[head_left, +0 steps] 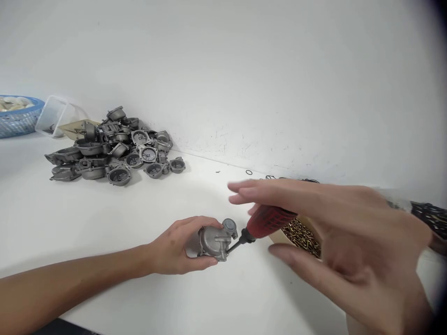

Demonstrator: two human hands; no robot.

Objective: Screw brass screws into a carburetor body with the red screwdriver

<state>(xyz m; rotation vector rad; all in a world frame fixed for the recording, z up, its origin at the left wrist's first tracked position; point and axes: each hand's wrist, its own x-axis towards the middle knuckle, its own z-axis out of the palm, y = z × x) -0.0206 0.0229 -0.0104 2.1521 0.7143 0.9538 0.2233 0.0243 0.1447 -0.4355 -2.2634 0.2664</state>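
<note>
My left hand [174,246] clasps the carburetor bowl [213,241]; the screwdriver [260,224] slants in from its right, right hand [335,232] loosely open around the handle.

Grey metal casting [213,241] on table, red-handled screwdriver [262,224] tip against it.

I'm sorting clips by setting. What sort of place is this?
Probably a small assembly or repair workbench. A heap of grey cast metal housings lies on the white table, the left hand holds one such part, and a red-handled screwdriver touches it beside a box of brass screws.
</note>
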